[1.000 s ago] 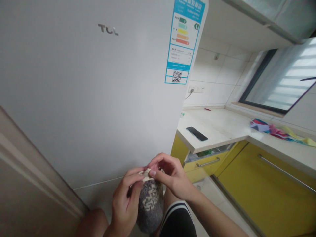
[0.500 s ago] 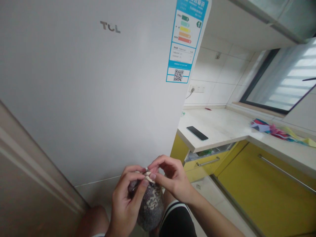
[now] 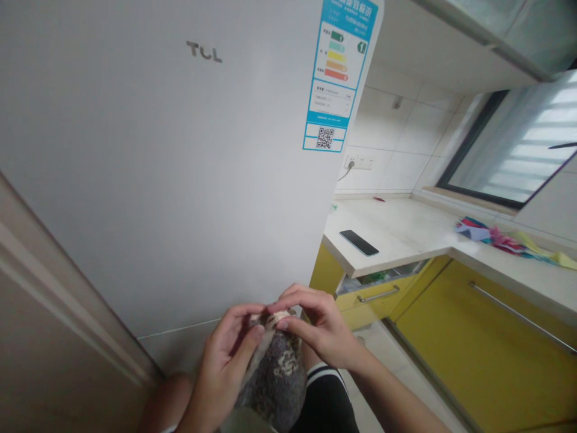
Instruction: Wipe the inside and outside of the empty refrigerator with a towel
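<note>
A dark grey, textured item [image 3: 283, 388] with pale, squiggly markings is held low in the scene, in front of the lap and between the two hands. Its far end is partly covered by the fingers, its left side by the left hand [image 3: 228, 349], and its near end is almost lost at the lower border; what it is cannot be made out. Its long axis runs from the far, pale rim toward the near edge, leaning slightly right. The rim is pinched between thumb and forefinger of the right hand [image 3: 318, 322]. The left thumb is laid along a pale strip with the fingertips opposite, but whether they are clamped cannot be told.

At near right, black shorts [image 3: 324, 403] with white bands are partly covered by the item. Beyond, a grey appliance door [image 3: 180, 180] is marked "TCL"; on its right, a blue-bordered energy label [image 3: 338, 72] is cut off at the top, with "1" and a QR code shown, its small print unreadable. Farther right, a dark phone [image 3: 359, 242] is set on a white counter [image 3: 406, 225].
</note>
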Action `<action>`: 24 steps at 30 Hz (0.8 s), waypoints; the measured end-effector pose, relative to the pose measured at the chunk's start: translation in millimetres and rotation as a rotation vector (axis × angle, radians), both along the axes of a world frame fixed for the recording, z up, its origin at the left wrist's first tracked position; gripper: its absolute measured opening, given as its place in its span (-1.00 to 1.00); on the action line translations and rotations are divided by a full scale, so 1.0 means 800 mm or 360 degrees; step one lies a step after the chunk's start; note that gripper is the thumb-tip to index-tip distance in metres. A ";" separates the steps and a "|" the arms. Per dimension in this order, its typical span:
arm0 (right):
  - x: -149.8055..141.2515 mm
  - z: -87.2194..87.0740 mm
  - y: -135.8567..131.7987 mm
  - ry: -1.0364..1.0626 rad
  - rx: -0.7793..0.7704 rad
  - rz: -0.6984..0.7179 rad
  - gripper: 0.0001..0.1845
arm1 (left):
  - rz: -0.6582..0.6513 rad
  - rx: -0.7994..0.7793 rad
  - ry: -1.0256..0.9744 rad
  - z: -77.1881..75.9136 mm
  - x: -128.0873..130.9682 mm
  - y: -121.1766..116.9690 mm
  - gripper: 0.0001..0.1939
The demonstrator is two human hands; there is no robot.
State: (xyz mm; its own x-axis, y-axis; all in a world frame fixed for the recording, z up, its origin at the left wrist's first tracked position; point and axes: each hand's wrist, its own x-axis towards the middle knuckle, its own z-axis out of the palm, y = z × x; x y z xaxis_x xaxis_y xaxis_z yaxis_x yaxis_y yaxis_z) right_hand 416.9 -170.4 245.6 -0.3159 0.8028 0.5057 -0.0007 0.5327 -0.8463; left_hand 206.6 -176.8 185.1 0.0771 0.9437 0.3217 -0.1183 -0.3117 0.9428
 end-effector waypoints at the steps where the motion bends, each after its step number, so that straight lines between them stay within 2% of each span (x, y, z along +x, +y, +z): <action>1: 0.008 0.003 0.000 -0.0013 0.0009 0.0049 -0.84 | 0.0015 -0.0030 0.0035 -0.004 -0.008 0.005 -0.67; 5: 0.054 0.010 -0.002 0.0175 0.0018 0.0296 -0.94 | 0.0245 -0.0139 0.0212 -0.019 -0.045 0.032 -0.43; 7: 0.073 0.011 -0.003 0.0362 0.0025 0.0360 -0.97 | 0.0331 -0.0185 0.0258 -0.023 -0.059 0.043 -0.39; 9: 0.079 0.011 -0.004 0.0404 0.0007 0.0384 -0.97 | 0.0315 -0.0194 0.0251 -0.021 -0.061 0.048 -0.41; 14: 0.039 0.004 -0.001 0.0165 -0.0278 0.0266 -0.81 | 0.0248 -0.0119 0.0107 0.001 -0.020 0.031 -0.52; 17: 0.008 -0.006 0.006 0.0147 -0.0337 0.0152 -0.74 | 0.0216 -0.0071 0.0097 0.012 0.005 0.014 -0.60; 24: -0.017 -0.022 0.010 0.0166 -0.0333 -0.0026 -0.61 | 0.0300 0.0180 0.0266 0.027 0.007 0.002 -0.72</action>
